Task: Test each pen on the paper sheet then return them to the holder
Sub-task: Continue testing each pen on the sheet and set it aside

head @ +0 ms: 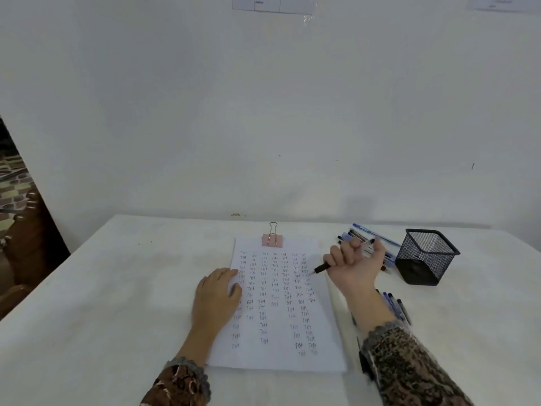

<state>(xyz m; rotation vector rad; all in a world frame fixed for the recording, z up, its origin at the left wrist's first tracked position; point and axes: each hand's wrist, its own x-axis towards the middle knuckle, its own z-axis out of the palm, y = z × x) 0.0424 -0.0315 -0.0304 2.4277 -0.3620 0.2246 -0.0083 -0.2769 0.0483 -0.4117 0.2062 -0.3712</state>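
A white paper sheet (278, 306) covered in columns of handwritten "Test" lies on the table, held by a pink binder clip (272, 239) at its top. My left hand (216, 294) rests flat on the sheet's left edge. My right hand (355, 263) grips a black pen (321, 268), whose tip touches the paper near the right edge. A black mesh holder (427, 256) stands to the right and looks empty. A pile of pens (366, 238) lies behind my right hand, and more pens (395, 306) lie beside my right wrist.
The white table (117, 303) stands against a white wall. A dark patterned surface (17, 215) shows beyond the table's left edge. Another dark pen (362, 361) lies partly under my right sleeve.
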